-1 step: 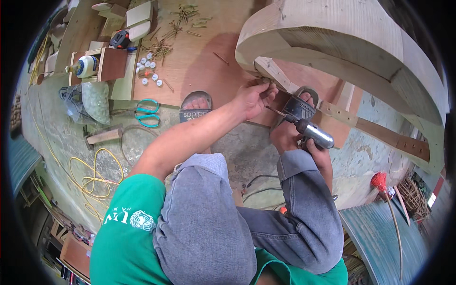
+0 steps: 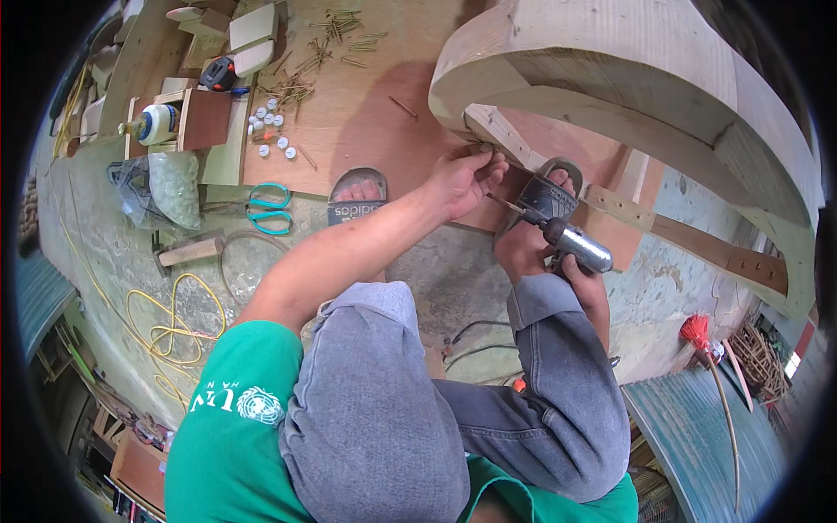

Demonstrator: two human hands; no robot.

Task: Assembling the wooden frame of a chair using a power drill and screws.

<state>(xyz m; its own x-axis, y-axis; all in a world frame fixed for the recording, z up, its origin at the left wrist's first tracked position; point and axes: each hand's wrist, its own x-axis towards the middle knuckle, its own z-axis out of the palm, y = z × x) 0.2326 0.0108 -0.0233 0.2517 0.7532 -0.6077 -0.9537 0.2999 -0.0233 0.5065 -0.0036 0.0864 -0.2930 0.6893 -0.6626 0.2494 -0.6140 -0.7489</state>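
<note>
A silver power screwdriver (image 2: 577, 246) is in my right hand (image 2: 586, 283), its long thin bit angled up and left toward my other hand. My left hand (image 2: 469, 180) is closed, thumb and fingers pinched together at the lower edge of a wooden brace (image 2: 499, 132); whatever they hold is too small or hidden. Above both hands stands a large curved wooden frame (image 2: 610, 91), which the brace meets. A flat wooden rail (image 2: 697, 241) with holes runs right from near my sandalled foot (image 2: 554, 193). The bit's tip is close to my left fingers, apart from the wood.
Several screws (image 2: 296, 91) and white round caps (image 2: 277, 119) lie on the brown board (image 2: 375, 131). Left are a glue bottle (image 2: 159, 124), tape measure (image 2: 218, 74), teal-handled scissors (image 2: 269, 209), a hammer (image 2: 190, 252) and a yellow cord (image 2: 166, 331). A red-topped stick (image 2: 697, 331) lies right.
</note>
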